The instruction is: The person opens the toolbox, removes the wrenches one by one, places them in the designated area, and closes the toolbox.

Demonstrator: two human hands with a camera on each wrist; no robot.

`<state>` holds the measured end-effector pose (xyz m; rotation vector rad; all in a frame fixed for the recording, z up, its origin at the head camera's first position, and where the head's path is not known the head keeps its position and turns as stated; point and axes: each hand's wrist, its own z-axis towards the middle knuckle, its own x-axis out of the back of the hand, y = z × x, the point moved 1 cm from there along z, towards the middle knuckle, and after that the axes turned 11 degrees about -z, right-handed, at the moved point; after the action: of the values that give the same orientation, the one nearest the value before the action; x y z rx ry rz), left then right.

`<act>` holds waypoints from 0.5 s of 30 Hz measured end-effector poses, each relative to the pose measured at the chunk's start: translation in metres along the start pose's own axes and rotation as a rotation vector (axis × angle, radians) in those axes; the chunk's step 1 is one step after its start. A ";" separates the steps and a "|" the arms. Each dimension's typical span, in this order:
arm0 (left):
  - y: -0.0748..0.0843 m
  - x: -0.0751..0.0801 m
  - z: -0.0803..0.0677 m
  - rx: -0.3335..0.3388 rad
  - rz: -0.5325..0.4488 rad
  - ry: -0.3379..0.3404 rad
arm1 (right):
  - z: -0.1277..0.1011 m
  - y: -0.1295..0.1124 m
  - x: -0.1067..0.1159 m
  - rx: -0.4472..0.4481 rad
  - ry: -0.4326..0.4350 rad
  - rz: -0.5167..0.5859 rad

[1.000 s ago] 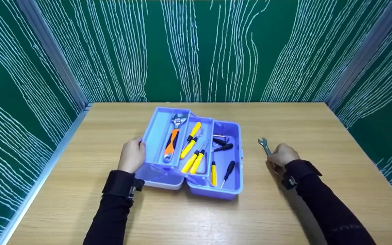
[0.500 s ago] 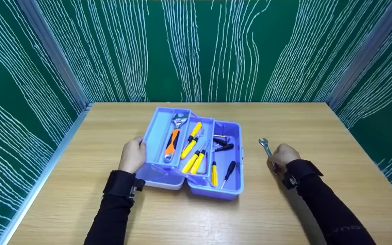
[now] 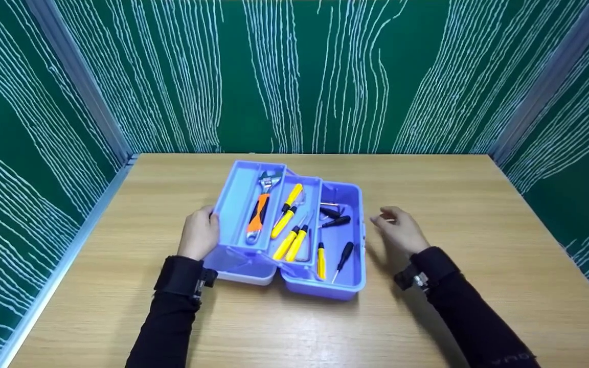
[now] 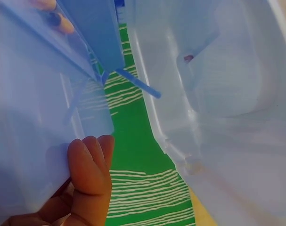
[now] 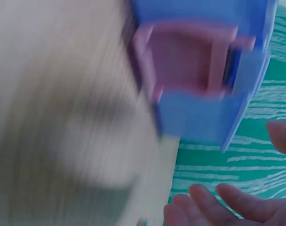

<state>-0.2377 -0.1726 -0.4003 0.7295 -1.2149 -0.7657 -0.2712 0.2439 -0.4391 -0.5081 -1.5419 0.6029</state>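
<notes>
A blue-purple toolbox (image 3: 320,292) stands unfolded on the table, its trays fanned to the left. My left hand (image 3: 199,235) grips the outer edge of its top tray; in the left wrist view, curled fingers (image 4: 89,160) lie at the tray's wall. Beside the box's right wall, apart from it, hovers my right hand (image 3: 402,230), fingers loosely bent. The right wrist view shows thumb and fingers (image 5: 204,207) apart, nothing between them, near the pink latch (image 5: 180,61). The open-end wrench is not clearly visible now; my right hand covers where it lay.
An adjustable wrench (image 3: 257,212) with an orange handle lies in the top tray. Several yellow-handled tools (image 3: 297,243) fill the middle tray. Black-handled screwdrivers (image 3: 344,255) lie in the base. Green panels with white lines (image 3: 325,76) enclose the wooden table (image 3: 478,214).
My right hand has let go of the open-end wrench and moved left toward the toolbox, its fingers loosening. The left hand and the toolbox have stayed put.
</notes>
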 end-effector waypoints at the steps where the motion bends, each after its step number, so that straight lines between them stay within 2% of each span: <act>1: 0.000 0.000 0.000 0.000 -0.001 -0.001 | -0.001 -0.003 -0.004 0.006 -0.008 0.022; 7: -0.001 0.000 0.000 -0.009 -0.004 0.000 | -0.007 -0.015 -0.027 0.033 -0.061 0.117; 15: 0.001 0.001 0.000 -0.005 0.005 -0.004 | -0.014 -0.025 -0.040 0.060 -0.048 0.117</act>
<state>-0.2370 -0.1727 -0.3995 0.7206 -1.2178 -0.7659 -0.2535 0.2001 -0.4530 -0.5441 -1.5422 0.7543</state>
